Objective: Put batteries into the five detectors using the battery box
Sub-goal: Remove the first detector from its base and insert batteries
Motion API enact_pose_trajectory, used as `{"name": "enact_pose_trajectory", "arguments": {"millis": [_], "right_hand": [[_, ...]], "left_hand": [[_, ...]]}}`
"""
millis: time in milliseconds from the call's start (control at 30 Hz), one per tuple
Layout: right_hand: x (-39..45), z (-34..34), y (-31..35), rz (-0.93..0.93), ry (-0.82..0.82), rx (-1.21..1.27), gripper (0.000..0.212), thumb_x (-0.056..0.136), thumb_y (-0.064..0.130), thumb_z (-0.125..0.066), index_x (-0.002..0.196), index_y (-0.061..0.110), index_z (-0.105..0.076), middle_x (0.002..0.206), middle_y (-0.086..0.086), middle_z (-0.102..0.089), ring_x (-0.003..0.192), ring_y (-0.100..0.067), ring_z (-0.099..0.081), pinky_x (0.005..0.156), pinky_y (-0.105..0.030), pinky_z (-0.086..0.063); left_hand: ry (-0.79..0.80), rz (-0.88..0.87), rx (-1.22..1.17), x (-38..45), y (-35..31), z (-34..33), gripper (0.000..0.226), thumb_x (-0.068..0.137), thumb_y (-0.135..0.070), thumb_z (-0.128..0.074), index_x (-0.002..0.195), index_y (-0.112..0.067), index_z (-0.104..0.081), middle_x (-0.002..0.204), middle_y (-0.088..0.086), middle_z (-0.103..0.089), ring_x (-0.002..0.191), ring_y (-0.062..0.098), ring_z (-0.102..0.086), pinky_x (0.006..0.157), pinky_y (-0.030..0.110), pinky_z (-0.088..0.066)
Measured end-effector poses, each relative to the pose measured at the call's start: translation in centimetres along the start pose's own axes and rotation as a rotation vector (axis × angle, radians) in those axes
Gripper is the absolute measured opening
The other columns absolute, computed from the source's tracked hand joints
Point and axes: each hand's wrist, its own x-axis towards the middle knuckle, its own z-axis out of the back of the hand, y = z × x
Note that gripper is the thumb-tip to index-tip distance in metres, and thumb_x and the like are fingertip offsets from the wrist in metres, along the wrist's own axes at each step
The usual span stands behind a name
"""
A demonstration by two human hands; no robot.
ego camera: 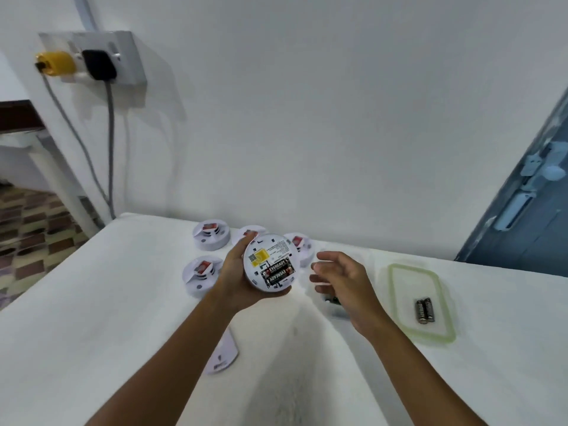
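Observation:
My left hand grips a round white detector above the table, its back facing me, with two black batteries seated in its compartment. My right hand hovers just right of it, fingers relaxed, holding nothing. Three more white detectors with red tags lie behind: one at the back left, one at front left, one partly hidden at the right. A further one peeks out behind my fingers. The clear battery box with a green rim holds two batteries.
A white cover plate lies on the white table under my left forearm. A small dark-green object sits under my right hand. A wall socket with plugs and cables hangs at the left; a blue door stands at the right.

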Motion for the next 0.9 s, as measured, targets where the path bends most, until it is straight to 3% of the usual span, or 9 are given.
{"name": "enact_pose_trajectory", "arguments": {"millis": [133,233,367,467,533,600,733,900], "right_hand": [[-0.6,-4.7,-2.3,0.073,0.183,-0.304,0.013,0.08,0.006,-0.071,0.09,0.015,-0.067,0.09,-0.004,-0.07,0.073,-0.013,-0.065,0.067,-0.025,-0.052],[-1.5,-8.4,-4.7,0.152,0.35,-0.612,0.018,0.079,0.015,-0.075,0.095,0.014,-0.067,0.095,0.001,-0.068,0.073,-0.007,-0.061,0.068,-0.014,-0.047],[-3.2,-12.7,-6.8,0.225,0.406,-0.965,0.055,0.077,0.047,-0.072,0.121,0.018,-0.057,0.116,-0.004,-0.054,0.103,-0.018,-0.056,0.085,-0.029,-0.048],[-4.1,-14.8,-7.4,0.237,0.43,-1.22,0.08,0.071,0.066,-0.067,0.133,0.022,-0.043,0.123,-0.005,-0.045,0.116,-0.024,-0.048,0.088,-0.033,-0.046],[-4.2,-15.6,-7.5,0.219,0.441,-1.259,0.08,0.071,0.062,-0.069,0.132,0.021,-0.04,0.124,-0.008,-0.042,0.116,-0.027,-0.047,0.087,-0.033,-0.044],[-3.9,-16.0,-7.3,0.176,0.451,-1.258,0.079,0.071,0.053,-0.072,0.133,0.02,-0.037,0.126,-0.01,-0.041,0.117,-0.03,-0.046,0.088,-0.034,-0.043],[-2.7,-16.2,-6.6,0.031,0.514,-1.272,0.086,0.065,0.041,-0.075,0.135,0.017,-0.031,0.129,-0.012,-0.04,0.12,-0.032,-0.043,0.089,-0.036,-0.043],[-1.5,-15.0,-5.8,-0.047,0.498,-1.201,0.076,0.049,0.044,-0.075,0.113,0.013,-0.048,0.113,-0.008,-0.052,0.102,-0.026,-0.055,0.078,-0.035,-0.05]], "left_hand": [[-0.099,-0.06,-0.041,-3.5,-1.2,4.7,0.052,0.086,-0.056,-0.047,0.111,-0.015,-0.067,0.112,0.017,-0.066,0.102,0.039,-0.056,0.082,0.045,-0.047],[-0.169,-0.116,-0.089,-6.5,-1.3,9.2,0.057,0.084,-0.057,-0.044,0.118,-0.016,-0.064,0.117,0.018,-0.066,0.106,0.039,-0.056,0.082,0.045,-0.048],[-0.266,-0.181,-0.207,-9.9,-0.5,13.7,0.054,0.091,-0.055,-0.041,0.104,-0.015,-0.076,0.114,0.019,-0.069,0.111,0.042,-0.056,0.082,0.051,-0.046],[-0.28,-0.215,-0.323,-11.9,1.0,15.5,0.053,0.085,-0.055,-0.05,0.101,-0.013,-0.077,0.118,0.019,-0.067,0.116,0.041,-0.055,0.087,0.053,-0.047],[-0.254,-0.236,-0.324,-12.5,2.0,16.5,0.056,0.071,-0.054,-0.067,0.108,-0.012,-0.075,0.122,0.019,-0.065,0.117,0.04,-0.055,0.087,0.053,-0.052],[-0.221,-0.254,-0.338,-12.8,2.7,16.9,0.077,0.054,-0.051,-0.084,0.119,-0.012,-0.069,0.13,0.019,-0.06,0.121,0.039,-0.053,0.085,0.055,-0.053],[-0.149,-0.286,-0.404,-12.8,3.3,17.7,0.089,0.05,-0.051,-0.088,0.126,-0.013,-0.063,0.137,0.019,-0.055,0.123,0.038,-0.054,0.089,0.056,-0.051],[-0.094,-0.299,-0.424,-12.8,3.6,18.2,0.086,0.05,-0.049,-0.089,0.124,-0.012,-0.066,0.135,0.02,-0.057,0.119,0.039,-0.058,0.092,0.059,-0.049]]}}
